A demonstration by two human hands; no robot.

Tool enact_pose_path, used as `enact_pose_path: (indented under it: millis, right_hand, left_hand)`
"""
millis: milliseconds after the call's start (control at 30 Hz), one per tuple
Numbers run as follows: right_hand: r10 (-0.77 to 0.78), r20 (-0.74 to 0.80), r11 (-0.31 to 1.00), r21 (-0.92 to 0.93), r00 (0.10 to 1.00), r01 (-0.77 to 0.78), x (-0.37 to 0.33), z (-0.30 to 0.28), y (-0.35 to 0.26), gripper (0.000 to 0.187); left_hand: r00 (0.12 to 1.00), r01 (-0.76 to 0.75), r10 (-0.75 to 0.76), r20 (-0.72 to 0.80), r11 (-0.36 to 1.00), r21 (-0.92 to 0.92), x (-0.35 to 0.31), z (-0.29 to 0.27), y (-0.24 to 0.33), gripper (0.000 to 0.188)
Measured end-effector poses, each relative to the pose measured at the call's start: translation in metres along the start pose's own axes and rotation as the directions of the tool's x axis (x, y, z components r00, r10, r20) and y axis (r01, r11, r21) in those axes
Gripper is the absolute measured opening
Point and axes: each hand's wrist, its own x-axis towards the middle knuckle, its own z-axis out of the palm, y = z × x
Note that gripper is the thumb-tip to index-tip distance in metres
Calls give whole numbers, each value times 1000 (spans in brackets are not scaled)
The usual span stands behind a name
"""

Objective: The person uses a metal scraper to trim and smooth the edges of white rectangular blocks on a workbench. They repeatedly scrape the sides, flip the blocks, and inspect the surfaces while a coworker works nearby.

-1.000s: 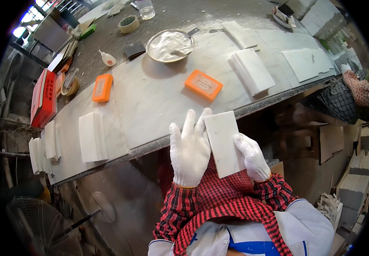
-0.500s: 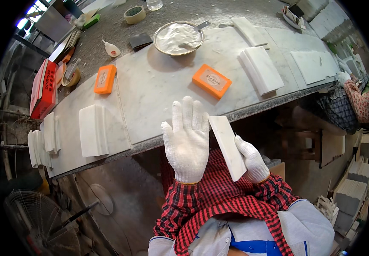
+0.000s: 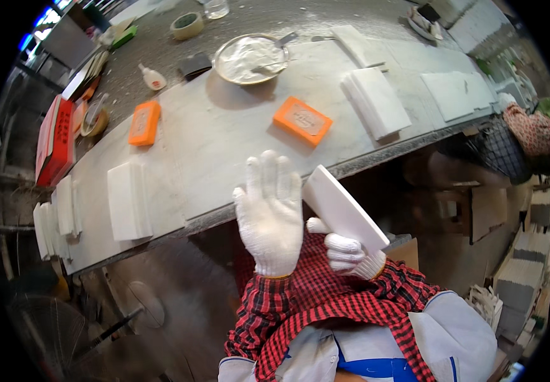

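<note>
In a white knit glove, my left hand (image 3: 268, 223) is held palm up at the table's front edge, fingers stretched out and nothing in it. My right hand (image 3: 351, 256), gloved alike, grips a white marble strip (image 3: 346, 207) from below, its fingers curled at the near side. The strip is tilted, its far end close to my left fingertips. Beyond my hands an orange sanding block (image 3: 303, 121) lies on the marble-topped table (image 3: 224, 172). A second orange block (image 3: 144, 123) is further left.
A bowl of white paste (image 3: 251, 58) with a spatula stands at the back. Stacked marble strips lie at left (image 3: 128, 201) and right (image 3: 376, 102). A red box (image 3: 56, 141) is at the left end, a fan (image 3: 49, 331) below. A co-worker (image 3: 523, 137) sits at the right.
My right hand has turned over with the marble strip, so its curled fingers now show and the strip's other side faces up. My left hand stays palm up. The whole view has shifted slightly.
</note>
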Motion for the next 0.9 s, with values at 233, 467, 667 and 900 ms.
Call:
enact_pose_path:
  millis: [233, 467, 667, 900]
  right_hand:
    - [38, 132, 987, 147, 991, -58, 3, 1, 6, 66]
    - [26, -177, 997, 71, 984, -14, -5, 11, 4, 58]
    - [73, 133, 995, 61, 988, -82, -1, 8, 6, 62]
    - [-8, -351, 999, 36, 936, 23, 3, 47, 20, 51]
  left_hand:
    - [999, 26, -26, 20, 999, 20, -3, -11, 1, 55]
    - [999, 28, -29, 43, 999, 28, -3, -15, 3, 54]
    - [1000, 7, -8, 17, 995, 97, -4, -13, 3, 52]
    - [998, 58, -52, -38, 986, 156, -10, -15, -3, 54]
